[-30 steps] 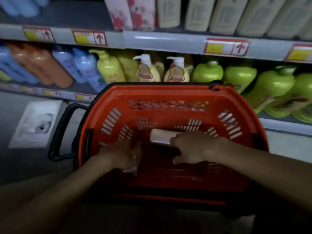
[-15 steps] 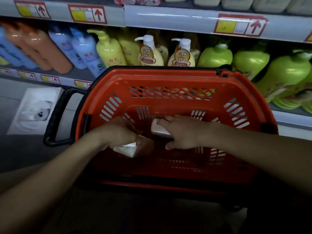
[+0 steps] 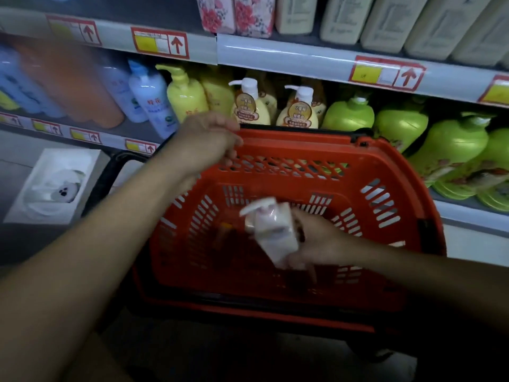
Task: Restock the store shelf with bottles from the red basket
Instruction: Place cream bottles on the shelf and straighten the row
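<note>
Dim store floor fills the near foreground, with a red basket (image 3: pixel 385 172) standing on it before the shelf (image 3: pixel 303 57). Over the basket's middle, the right hand (image 3: pixel 322 241) grips a pale pink pump bottle (image 3: pixel 272 230), tilted, pump to the left. Farther and left, the left hand (image 3: pixel 206 142) hovers at the basket's far rim, fingers curled; whether it holds anything is unclear. Beyond stand yellow pump bottles (image 3: pixel 249 106) and green bottles (image 3: pixel 348 117).

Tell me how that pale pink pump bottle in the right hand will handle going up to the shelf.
The pump bottle looks rigid plastic, so the right hand probably won't crush it. Its surface seems smooth, maybe slippery. The protruding pump head could snag the red basket rim.
</note>
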Demonstrator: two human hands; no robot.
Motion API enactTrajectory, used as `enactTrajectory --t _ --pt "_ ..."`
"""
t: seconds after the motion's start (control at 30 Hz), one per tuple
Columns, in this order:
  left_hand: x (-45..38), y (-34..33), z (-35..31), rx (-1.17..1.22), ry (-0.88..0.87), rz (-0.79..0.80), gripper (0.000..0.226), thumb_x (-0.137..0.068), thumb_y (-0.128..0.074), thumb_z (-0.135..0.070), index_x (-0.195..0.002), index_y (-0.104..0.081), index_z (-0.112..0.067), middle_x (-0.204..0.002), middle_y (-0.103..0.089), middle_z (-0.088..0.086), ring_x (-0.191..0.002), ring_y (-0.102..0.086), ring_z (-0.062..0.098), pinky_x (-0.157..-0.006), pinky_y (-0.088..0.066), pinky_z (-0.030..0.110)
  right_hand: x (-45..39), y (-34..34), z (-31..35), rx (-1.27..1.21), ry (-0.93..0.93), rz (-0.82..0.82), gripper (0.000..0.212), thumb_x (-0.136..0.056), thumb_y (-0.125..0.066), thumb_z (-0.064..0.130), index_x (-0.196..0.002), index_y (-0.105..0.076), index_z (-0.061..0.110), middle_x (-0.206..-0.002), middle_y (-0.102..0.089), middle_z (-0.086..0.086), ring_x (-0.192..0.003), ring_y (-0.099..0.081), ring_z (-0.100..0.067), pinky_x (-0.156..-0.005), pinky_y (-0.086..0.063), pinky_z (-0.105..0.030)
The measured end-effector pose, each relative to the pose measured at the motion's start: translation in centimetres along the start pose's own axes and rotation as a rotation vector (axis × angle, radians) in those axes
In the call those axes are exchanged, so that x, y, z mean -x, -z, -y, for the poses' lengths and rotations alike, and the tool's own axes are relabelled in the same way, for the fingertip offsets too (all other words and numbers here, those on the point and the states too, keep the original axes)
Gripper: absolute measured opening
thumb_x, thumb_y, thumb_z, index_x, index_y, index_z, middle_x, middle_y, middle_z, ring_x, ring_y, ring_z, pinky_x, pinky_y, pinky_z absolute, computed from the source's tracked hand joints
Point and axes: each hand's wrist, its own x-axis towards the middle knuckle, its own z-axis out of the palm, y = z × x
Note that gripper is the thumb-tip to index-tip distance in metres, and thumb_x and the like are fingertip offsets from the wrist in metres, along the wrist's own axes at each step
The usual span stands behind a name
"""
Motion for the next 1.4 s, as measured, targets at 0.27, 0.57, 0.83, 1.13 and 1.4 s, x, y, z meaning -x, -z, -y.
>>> enactTrajectory --t 0.27,0.57,0.83,1.13,1.4 --pt "3.3 -5.4 6.3 0.021 0.246 0.348 0.041 -0.078 -0.068 -0.003 -0.115 -0.065 -0.019 -0.115 -0.071 0.009 -0.1 -0.072 0.024 -0.092 -0.059 0.044 0.4 4.9 2.1 -0.495 -0.035 -0.198 0.077 -0.053 -0.096 0.038 -0.122 -0.065 0.029 -0.112 -0.076 0.009 -0.107 -0.073 -0.019 -0.085 -0.061 -0.038" --pt "4.3 -6.2 3.3 0.119 -0.069 0.324 0.068 -0.087 -0.072 -0.001 -0.143 -0.047 -0.03 -0.115 -0.074 -0.001 -0.109 -0.069 0.007 -0.085 -0.058 0.023 1.3 8.9 6.6 -0.668 0.065 -0.426 0.087 -0.05 -0.099 0.036 -0.121 -0.053 0.015 -0.105 -0.078 -0.004 -0.095 -0.076 -0.017 -0.073 -0.062 -0.03" --pt "8.0 -6.6 -9.1 0.206 -0.414 0.228 0.062 -0.084 -0.074 0.0 -0.138 -0.052 -0.02 -0.113 -0.075 0.008 -0.103 -0.071 0.022 -0.085 -0.06 0.031 11.5 15.3 13.2 -0.617 0.422 -0.565 0.057 -0.083 -0.079 0.034 -0.136 -0.062 0.024 -0.127 -0.07 -0.009 -0.116 -0.068 -0.03 -0.097 -0.055 -0.047" --pt "11.0 -16.3 -26.9 0.247 -0.785 0.331 0.068 -0.085 -0.075 -0.005 -0.14 -0.047 -0.034 -0.123 -0.07 -0.012 -0.112 -0.066 0.003 -0.092 -0.054 0.022 26.6 26.4 17.3 -0.415 0.644 -1.06 0.053 -0.091 -0.067 0.005 -0.141 -0.054 0.016 -0.128 -0.071 0.003 -0.12 -0.066 -0.01 -0.103 -0.052 -0.031" --pt "13.8 -28.0 -38.3 0.255 -0.995 0.188 0.029 -0.081 -0.08 -0.014 -0.097 -0.067 -0.034 -0.093 -0.074 -0.022 -0.089 -0.067 -0.009 -0.069 -0.054 0.011 37.3 36.8 14.6 -0.049 0.682 -1.146 0.064 -0.094 -0.064 0.016 -0.152 -0.04 0.025 -0.145 -0.052 0.026 -0.132 -0.051 0.005 -0.106 -0.047 -0.02"
